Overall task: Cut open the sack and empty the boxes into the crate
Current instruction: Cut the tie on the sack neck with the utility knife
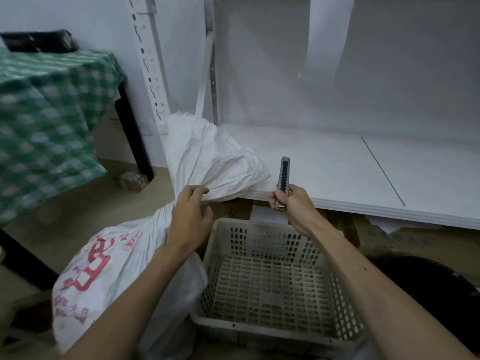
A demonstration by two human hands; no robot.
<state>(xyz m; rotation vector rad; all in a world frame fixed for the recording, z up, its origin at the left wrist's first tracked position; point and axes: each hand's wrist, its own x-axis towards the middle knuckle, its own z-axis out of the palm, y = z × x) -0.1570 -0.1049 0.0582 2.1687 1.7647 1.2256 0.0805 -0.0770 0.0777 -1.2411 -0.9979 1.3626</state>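
The woven plastic sack (pixel 109 271), white with red printing, stood on the floor at about eight o'clock in the head view, touching the left wall of the perforated plastic crate (pixel 275 281) at six o'clock. Its neck was cinched tight, and the loose fabric above the tie fanned up toward twelve o'clock, its fringe resting on the front edge of the white shelf board (pixel 337 172).

The left hand (pixel 189 216) was clamped round the gathered neck, fingers curled over the bunched cloth. The right hand (pixel 291 203) was wrapped in a fist round the handle of a utility knife (pixel 283 178), which pointed upward at about one o'clock; whether any blade was extended could not be told.

The sack looked soft and crinkly yet bulged firmly, so it was probably fairly heavy and liable to slump once opened. The neck seemed the surest hold, keeping the weave taut for a cut just beside the tie. The crate held nothing visible, and no boxes showed yet.

Room was tight: the shelf edge overhung the crate's far rim, and a table draped in green checked cloth (pixel 46 120) crowded in from ten o'clock. The clearest space for tipping lay directly above the crate.
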